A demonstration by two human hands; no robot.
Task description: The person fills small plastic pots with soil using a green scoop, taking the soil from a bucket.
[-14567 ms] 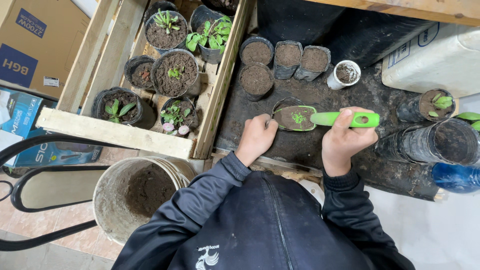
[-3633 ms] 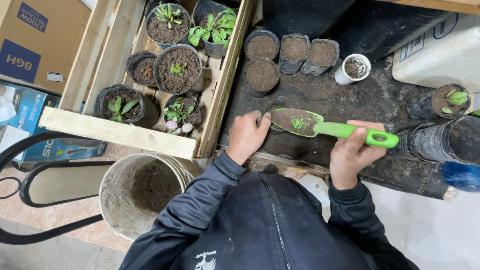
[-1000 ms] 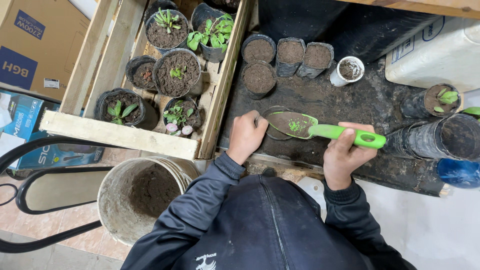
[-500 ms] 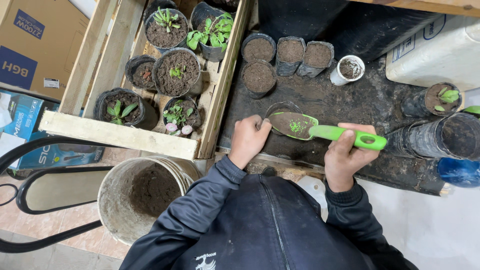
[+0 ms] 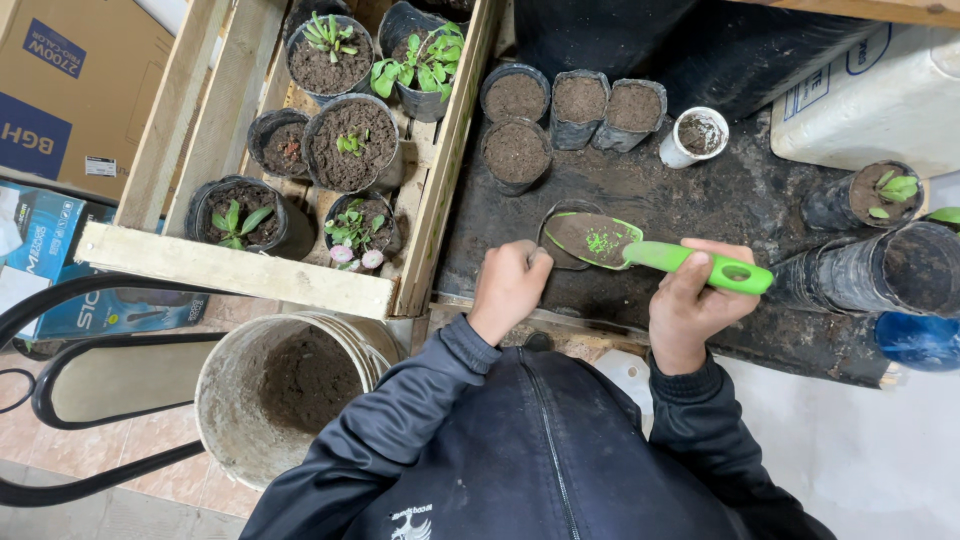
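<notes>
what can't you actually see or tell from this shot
Head view, the only one:
- Small pot: mostly hidden under the trowel blade and the left hand; its fill level can't be told.
- Right hand: palm side of its grip on the handle is hidden.
- Blue container and white tub: cut off by the right edge.
- Bucket: near wall hidden by the sleeve.
</notes>
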